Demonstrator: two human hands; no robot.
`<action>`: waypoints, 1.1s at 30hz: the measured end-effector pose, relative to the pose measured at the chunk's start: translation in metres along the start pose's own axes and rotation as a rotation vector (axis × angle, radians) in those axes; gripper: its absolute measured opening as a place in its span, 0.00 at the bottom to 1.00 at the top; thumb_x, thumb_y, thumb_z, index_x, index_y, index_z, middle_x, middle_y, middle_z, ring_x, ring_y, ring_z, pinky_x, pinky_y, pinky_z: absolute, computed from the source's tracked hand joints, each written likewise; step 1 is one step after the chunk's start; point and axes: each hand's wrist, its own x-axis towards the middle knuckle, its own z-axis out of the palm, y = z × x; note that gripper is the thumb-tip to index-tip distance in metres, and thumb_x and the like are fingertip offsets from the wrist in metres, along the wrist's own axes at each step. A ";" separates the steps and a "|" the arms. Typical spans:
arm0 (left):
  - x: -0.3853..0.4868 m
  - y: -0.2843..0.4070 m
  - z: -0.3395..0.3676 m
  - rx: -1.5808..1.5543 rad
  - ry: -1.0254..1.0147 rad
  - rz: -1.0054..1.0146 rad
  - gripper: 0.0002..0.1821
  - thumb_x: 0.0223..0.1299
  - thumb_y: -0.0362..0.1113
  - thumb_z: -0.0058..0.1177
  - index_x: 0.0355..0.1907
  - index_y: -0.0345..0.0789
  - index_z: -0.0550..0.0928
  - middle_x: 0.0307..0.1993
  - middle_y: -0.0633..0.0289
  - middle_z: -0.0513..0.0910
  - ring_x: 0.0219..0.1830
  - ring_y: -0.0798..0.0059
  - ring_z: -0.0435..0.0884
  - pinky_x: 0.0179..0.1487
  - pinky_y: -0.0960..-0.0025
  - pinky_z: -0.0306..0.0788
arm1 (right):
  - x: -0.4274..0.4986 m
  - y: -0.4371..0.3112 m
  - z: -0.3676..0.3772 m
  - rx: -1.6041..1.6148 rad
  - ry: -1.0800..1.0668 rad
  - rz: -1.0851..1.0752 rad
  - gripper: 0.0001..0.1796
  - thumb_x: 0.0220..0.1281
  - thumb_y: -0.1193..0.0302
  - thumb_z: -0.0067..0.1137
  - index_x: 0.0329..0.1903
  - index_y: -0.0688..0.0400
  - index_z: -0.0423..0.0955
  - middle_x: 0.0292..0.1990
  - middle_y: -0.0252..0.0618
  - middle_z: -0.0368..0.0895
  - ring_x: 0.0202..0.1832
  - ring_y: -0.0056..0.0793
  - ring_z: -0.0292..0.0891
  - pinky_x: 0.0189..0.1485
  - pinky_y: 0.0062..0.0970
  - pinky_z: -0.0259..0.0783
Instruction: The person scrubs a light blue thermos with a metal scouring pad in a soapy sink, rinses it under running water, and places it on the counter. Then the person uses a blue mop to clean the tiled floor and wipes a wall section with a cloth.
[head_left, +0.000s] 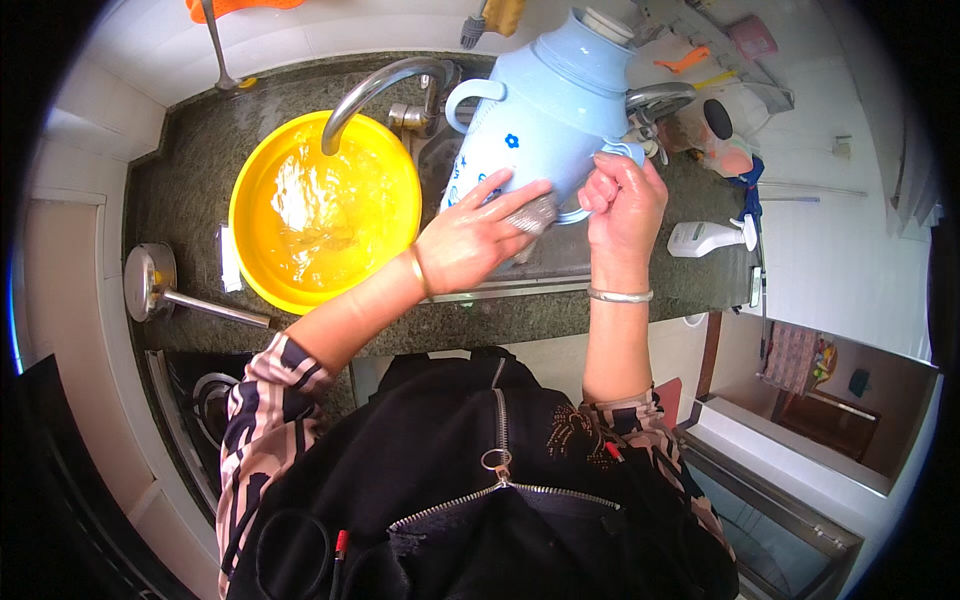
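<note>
A light blue vacuum flask (547, 97) with blue printed flowers leans over the sink, its neck up and to the right. My right hand (626, 195) is closed around its side handle (622, 148). My left hand (480, 232) lies on the flask's lower side with fingers spread, pressing a silvery scrubbing pad (534, 215) against it. Left of the flask, a yellow basin (236, 217) holds rippling water beneath a curved chrome faucet (375, 82). The flask hides part of the sink (555, 255) behind it.
A white spray bottle (701, 238) lies on the stone counter at the right. A small metal pot (150, 281) stands at the left, its handle pointing towards my left forearm. Another chrome spout (664, 94) is behind the flask. A ladle (217, 52) hangs at the upper left.
</note>
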 end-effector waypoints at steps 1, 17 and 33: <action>-0.015 -0.003 0.007 -0.013 0.010 -0.027 0.23 0.48 0.28 0.51 0.51 0.40 0.80 0.55 0.65 0.77 0.69 0.65 0.61 0.71 0.51 0.53 | 0.000 -0.001 -0.001 0.008 0.003 -0.044 0.09 0.48 0.81 0.57 0.22 0.59 0.67 0.14 0.26 0.62 0.13 0.14 0.54 0.17 0.18 0.52; -0.216 -0.117 0.029 0.119 -0.150 -1.382 0.14 0.61 0.36 0.50 0.47 0.36 0.81 0.44 0.54 0.82 0.40 0.52 0.81 0.45 0.59 0.75 | -0.005 -0.029 -0.021 -0.127 -0.090 -0.099 0.06 0.48 0.82 0.52 0.24 0.59 0.66 0.13 0.24 0.57 0.13 0.13 0.50 0.17 0.19 0.48; 0.050 -0.067 -0.056 -1.436 0.437 -0.592 0.28 0.70 0.52 0.42 0.57 0.29 0.73 0.48 0.58 0.80 0.48 0.75 0.77 0.56 0.72 0.69 | -0.021 -0.031 -0.030 -0.141 -0.331 -0.174 0.09 0.45 0.83 0.49 0.19 0.59 0.61 0.14 0.29 0.62 0.12 0.14 0.53 0.15 0.18 0.53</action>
